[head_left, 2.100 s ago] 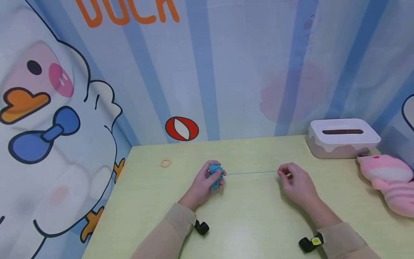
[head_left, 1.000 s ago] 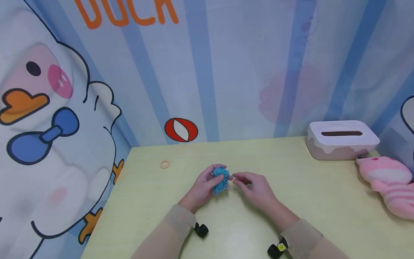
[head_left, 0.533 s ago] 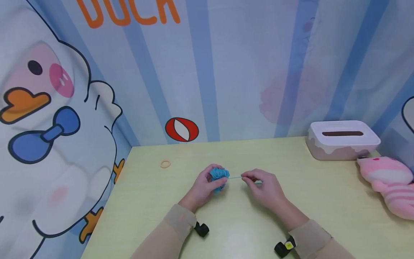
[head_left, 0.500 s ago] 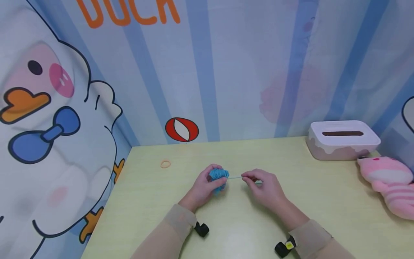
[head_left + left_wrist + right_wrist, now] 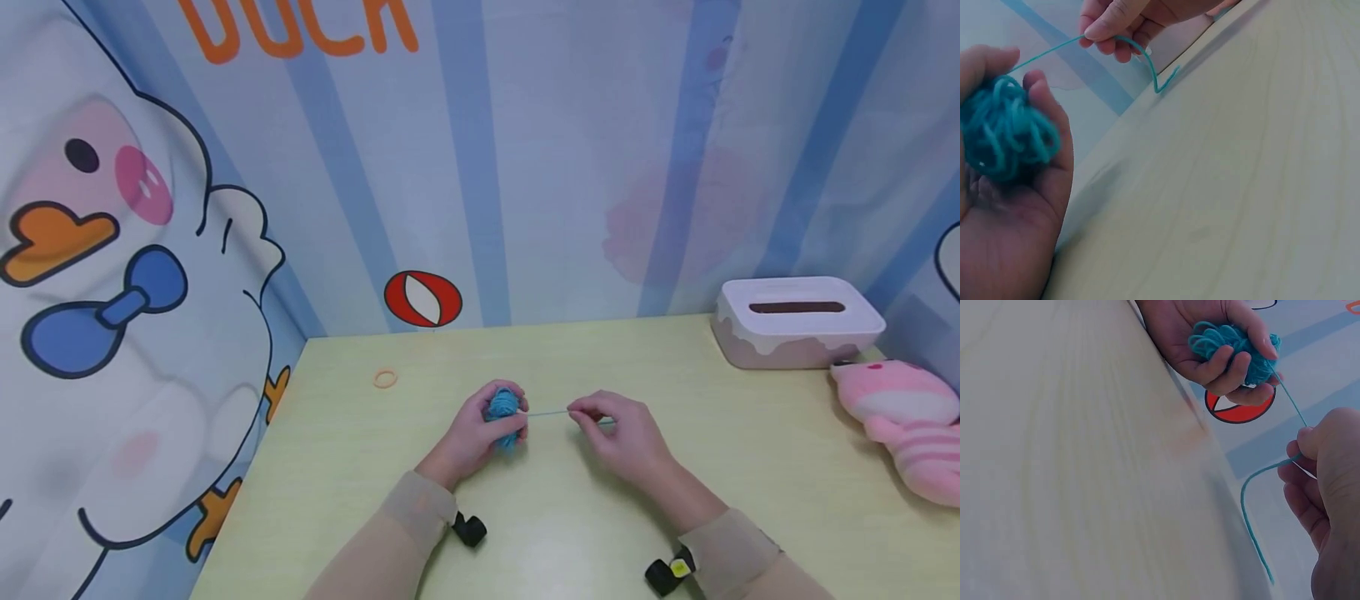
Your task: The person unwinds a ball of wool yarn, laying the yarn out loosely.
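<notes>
My left hand [image 5: 474,432] grips a small bundle of turquoise yarn [image 5: 502,405], its fingers and thumb curled round it. In the left wrist view the loops of the yarn bundle [image 5: 1007,128] bulge out over the palm. A taut strand [image 5: 547,413] runs from the bundle to my right hand [image 5: 630,437], which pinches it between thumb and fingertips. Past that pinch, the right wrist view shows the loose yarn end [image 5: 1245,509] hanging down in a curve. Both hands are held over the pale wooden table [image 5: 555,533].
An orange ring [image 5: 385,379] lies on the table behind and left of my left hand. At the back right stands a white and mauve tissue box [image 5: 798,325], with a pink plush toy [image 5: 903,425] in front of it. A printed curtain [image 5: 555,167] backs the table.
My right hand first came in from far right to the bundle, then drew back a little rightward with the strand. The left hand stayed in place while the bundle turned in its grip.
</notes>
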A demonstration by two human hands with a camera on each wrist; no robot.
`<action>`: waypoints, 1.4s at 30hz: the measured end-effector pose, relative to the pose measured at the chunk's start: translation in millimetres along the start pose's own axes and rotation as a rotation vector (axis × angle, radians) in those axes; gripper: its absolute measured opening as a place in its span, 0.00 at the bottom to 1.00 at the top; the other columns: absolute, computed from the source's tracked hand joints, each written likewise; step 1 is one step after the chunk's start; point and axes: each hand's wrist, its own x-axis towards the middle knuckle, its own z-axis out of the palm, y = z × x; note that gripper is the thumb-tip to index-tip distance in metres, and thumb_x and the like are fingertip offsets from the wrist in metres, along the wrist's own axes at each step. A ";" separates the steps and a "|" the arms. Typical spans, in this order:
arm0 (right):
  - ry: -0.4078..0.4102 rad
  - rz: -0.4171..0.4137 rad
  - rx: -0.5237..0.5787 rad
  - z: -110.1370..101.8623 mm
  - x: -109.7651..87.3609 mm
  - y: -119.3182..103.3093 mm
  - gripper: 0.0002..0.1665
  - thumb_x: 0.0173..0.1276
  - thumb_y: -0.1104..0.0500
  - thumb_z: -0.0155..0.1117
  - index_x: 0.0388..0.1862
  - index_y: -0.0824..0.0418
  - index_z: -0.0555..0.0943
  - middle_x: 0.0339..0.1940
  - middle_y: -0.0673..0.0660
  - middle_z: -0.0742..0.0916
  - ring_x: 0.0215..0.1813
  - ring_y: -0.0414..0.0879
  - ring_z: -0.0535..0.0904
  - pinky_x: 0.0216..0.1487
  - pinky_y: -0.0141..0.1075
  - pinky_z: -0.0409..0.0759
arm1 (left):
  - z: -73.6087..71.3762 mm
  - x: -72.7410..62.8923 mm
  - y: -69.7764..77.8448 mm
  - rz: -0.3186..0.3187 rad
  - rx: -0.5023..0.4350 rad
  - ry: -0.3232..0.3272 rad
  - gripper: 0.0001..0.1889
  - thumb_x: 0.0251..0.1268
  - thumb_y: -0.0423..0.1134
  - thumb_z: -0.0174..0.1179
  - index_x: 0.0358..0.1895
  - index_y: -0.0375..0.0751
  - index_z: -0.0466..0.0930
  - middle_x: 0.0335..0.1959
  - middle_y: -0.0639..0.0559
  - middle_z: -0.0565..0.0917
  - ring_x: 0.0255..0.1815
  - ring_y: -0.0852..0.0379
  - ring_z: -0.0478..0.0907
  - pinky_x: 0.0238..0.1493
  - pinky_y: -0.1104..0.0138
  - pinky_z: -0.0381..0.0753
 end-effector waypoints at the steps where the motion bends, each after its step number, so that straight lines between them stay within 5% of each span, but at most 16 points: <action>1: 0.007 0.000 -0.004 -1.4 -0.4 1.2 0.05 0.73 0.65 0.77 0.45 0.61 0.93 0.41 0.51 0.95 0.40 0.41 0.88 0.43 0.42 0.91 | 0.1 -0.1 0.0 0.000 0.017 0.007 0.21 0.80 0.29 0.63 0.68 0.31 0.69 0.53 0.53 0.84 0.43 0.53 0.84 0.48 0.67 0.89; 4: 0.029 -0.003 -0.017 -6.3 -2.4 5.5 0.05 0.71 0.66 0.78 0.45 0.60 0.93 0.40 0.52 0.95 0.39 0.40 0.87 0.42 0.42 0.91 | 0.5 -1.1 1.0 0.002 0.043 0.017 0.21 0.80 0.31 0.63 0.68 0.31 0.69 0.54 0.55 0.88 0.49 0.54 0.84 0.51 0.69 0.88; 8: 0.055 -0.008 -0.034 -12.9 -4.7 11.2 0.07 0.69 0.68 0.79 0.44 0.60 0.93 0.39 0.52 0.95 0.39 0.39 0.87 0.40 0.41 0.90 | 0.8 -2.1 3.5 -0.017 0.006 0.004 0.29 0.83 0.32 0.60 0.80 0.29 0.62 0.54 0.54 0.86 0.56 0.57 0.86 0.61 0.70 0.87; 11: 0.062 -0.013 -0.041 -16.5 -5.4 14.8 0.08 0.68 0.69 0.79 0.44 0.61 0.93 0.39 0.51 0.95 0.38 0.40 0.86 0.40 0.41 0.90 | 0.8 -3.1 5.2 -0.034 -0.032 -0.003 0.32 0.84 0.33 0.59 0.83 0.31 0.59 0.53 0.52 0.83 0.52 0.57 0.89 0.60 0.68 0.89; 18: 0.057 -0.002 -0.049 -22.8 -7.1 17.4 0.09 0.68 0.70 0.78 0.44 0.61 0.93 0.40 0.51 0.95 0.39 0.39 0.86 0.43 0.41 0.91 | 1.8 -2.9 5.1 -0.033 -0.010 0.045 0.21 0.80 0.34 0.66 0.68 0.37 0.71 0.56 0.52 0.86 0.52 0.54 0.82 0.48 0.69 0.85; 25: 0.066 0.002 -0.062 -26.9 -9.0 20.3 0.08 0.69 0.70 0.78 0.44 0.61 0.93 0.40 0.51 0.95 0.40 0.40 0.87 0.43 0.40 0.91 | 1.7 -2.6 5.7 -0.026 -0.039 0.023 0.35 0.80 0.28 0.62 0.84 0.35 0.58 0.51 0.48 0.82 0.48 0.54 0.87 0.55 0.65 0.90; 32: 0.089 -0.002 -0.075 -33.1 -11.4 25.0 0.10 0.68 0.71 0.78 0.44 0.58 0.93 0.39 0.50 0.95 0.39 0.40 0.87 0.42 0.39 0.91 | 2.1 -3.9 6.4 -0.029 -0.020 0.030 0.21 0.80 0.31 0.65 0.67 0.43 0.66 0.52 0.53 0.85 0.47 0.55 0.81 0.45 0.69 0.86; 42: 0.117 -0.002 -0.090 -42.1 -15.2 30.4 0.09 0.67 0.70 0.80 0.43 0.59 0.94 0.39 0.50 0.95 0.39 0.40 0.87 0.43 0.29 0.87 | 2.0 -2.7 6.2 -0.037 -0.098 0.028 0.34 0.85 0.34 0.58 0.86 0.37 0.55 0.56 0.45 0.79 0.45 0.54 0.87 0.55 0.63 0.92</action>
